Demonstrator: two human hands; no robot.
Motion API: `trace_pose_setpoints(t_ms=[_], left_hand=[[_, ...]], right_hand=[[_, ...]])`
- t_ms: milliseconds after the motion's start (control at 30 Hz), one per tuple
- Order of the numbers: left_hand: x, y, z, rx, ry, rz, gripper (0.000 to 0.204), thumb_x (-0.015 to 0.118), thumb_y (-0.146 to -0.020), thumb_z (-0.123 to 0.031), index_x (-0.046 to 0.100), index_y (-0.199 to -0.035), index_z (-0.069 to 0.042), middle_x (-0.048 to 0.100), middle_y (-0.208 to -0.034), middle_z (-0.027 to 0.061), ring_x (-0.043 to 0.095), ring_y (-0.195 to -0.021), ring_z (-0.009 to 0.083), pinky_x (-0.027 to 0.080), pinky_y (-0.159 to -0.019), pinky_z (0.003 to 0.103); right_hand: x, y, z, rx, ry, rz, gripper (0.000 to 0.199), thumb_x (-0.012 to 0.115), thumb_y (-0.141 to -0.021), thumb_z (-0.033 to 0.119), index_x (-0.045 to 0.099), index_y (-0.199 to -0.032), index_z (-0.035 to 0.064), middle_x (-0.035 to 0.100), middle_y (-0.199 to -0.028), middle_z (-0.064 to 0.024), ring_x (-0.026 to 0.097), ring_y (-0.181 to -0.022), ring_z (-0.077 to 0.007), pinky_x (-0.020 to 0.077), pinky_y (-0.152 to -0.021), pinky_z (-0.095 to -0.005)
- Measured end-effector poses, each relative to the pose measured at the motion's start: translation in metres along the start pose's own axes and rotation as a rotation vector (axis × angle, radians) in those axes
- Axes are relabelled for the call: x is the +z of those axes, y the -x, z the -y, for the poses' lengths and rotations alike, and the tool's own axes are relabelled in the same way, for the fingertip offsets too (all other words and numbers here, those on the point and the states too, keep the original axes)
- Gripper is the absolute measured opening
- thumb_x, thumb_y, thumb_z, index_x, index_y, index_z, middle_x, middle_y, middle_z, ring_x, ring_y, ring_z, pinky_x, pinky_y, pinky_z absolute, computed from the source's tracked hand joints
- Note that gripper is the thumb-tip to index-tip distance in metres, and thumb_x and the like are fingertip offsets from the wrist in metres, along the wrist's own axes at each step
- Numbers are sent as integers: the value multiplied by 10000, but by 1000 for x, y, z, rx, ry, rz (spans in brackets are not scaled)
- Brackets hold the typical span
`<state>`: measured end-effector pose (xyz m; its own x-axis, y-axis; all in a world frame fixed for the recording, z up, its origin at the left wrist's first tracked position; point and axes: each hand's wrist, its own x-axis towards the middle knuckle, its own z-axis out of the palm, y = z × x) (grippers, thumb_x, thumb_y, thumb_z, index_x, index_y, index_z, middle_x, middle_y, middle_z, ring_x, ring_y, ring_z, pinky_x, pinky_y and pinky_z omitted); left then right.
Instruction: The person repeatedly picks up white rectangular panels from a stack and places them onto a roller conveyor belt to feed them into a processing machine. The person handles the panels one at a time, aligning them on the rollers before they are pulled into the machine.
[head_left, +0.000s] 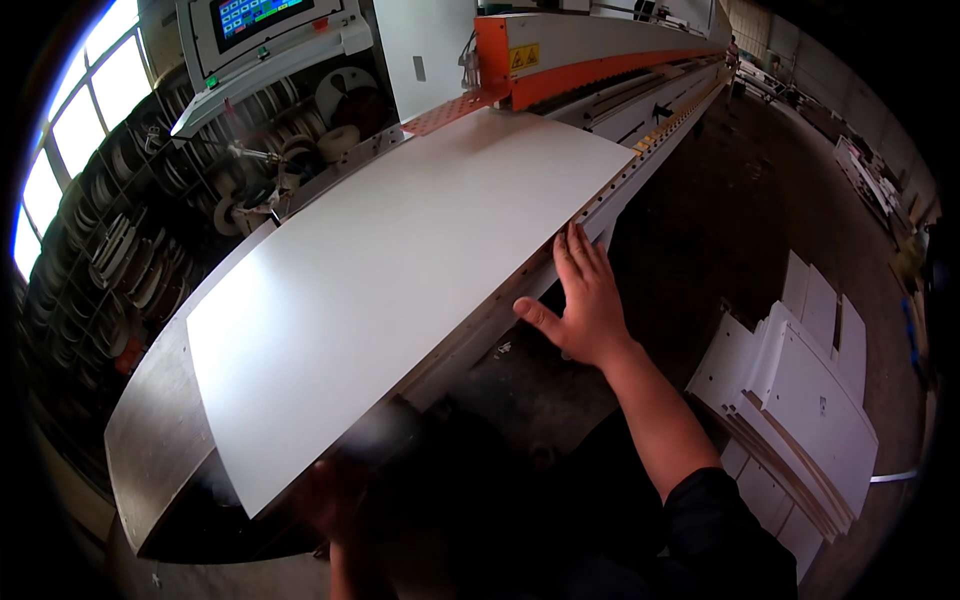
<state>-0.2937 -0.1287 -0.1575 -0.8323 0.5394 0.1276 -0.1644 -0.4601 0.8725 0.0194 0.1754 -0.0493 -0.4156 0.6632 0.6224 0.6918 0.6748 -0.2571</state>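
One long white panel runs away from the person toward the orange machine head; right hand presses spread-flat at its right edge, nearer than the blurred left hand, whose grip I cannot tell.

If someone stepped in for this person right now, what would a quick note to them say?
Right hand: open, flat, pressing the right edge of the white panel.
Left hand: blurred at the panel's near edge; its grip cannot be told.
The panel lies flat on the machine's feed table, its far end at the orange housing.
Done: panel laid on and lined up along the rail.
Left: it seems not yet fed under the housing.
A stack of white panels stands on the floor to the right.
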Motion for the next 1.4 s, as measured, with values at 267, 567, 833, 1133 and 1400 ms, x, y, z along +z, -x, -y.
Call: trace_pose_setpoints(t_ms=[267, 567, 833, 1133, 1400], left_hand=[[85, -11, 14, 11, -295, 140, 287, 626, -1085, -296, 669, -1040, -16, 676, -715, 80, 628, -582, 143, 479, -518, 264], [105, 81, 29, -240, -435, 667, 364, 620, -1078, -304, 662, -872, -6, 637, -619, 80, 574, -523, 127, 430, -509, 254], [59, 179, 165, -599, -721, 1096, 266, 649, -1053, -239, 723, -1093, 13, 749, -874, 94, 710, -788, 156, 550, -722, 302], [81, 198, 190, -496, -912, 1484, 312, 705, -1018, -274, 742, -1149, 6, 768, -1051, 179, 741, -977, 239, 571, -890, 365], [147, 241, 179, -837, -682, 1459, 237, 670, -1037, -157, 711, -1187, 22, 763, -972, 78, 705, -880, 115, 555, -795, 284]], right_hand=[[-4, 14, -55, 148, -205, -11, 881, 688, -953, 586, 495, -1504, -73, 450, -1597, -278, 426, -1487, -419, 330, -1242, -497], [-56, 201, -97, 438, -3, -94, 629, 758, -931, 430, 619, -1415, 54, 599, -1496, -138, 522, -1423, -351, 394, -1212, -481], [-164, 359, -212, 716, 670, -205, 614, 820, -854, 311, 625, -1371, 41, 628, -1426, -155, 552, -1360, -356, 414, -1168, -516], [-184, 415, -258, 732, 769, -168, 435, 827, -770, 177, 744, -1194, 135, 733, -1303, -19, 670, -1240, -243, 545, -1028, -436], [-180, 410, -172, 651, 528, -162, 418, 833, -781, 297, 752, -1149, 116, 739, -1277, -36, 677, -1213, -255, 550, -1003, -438]])
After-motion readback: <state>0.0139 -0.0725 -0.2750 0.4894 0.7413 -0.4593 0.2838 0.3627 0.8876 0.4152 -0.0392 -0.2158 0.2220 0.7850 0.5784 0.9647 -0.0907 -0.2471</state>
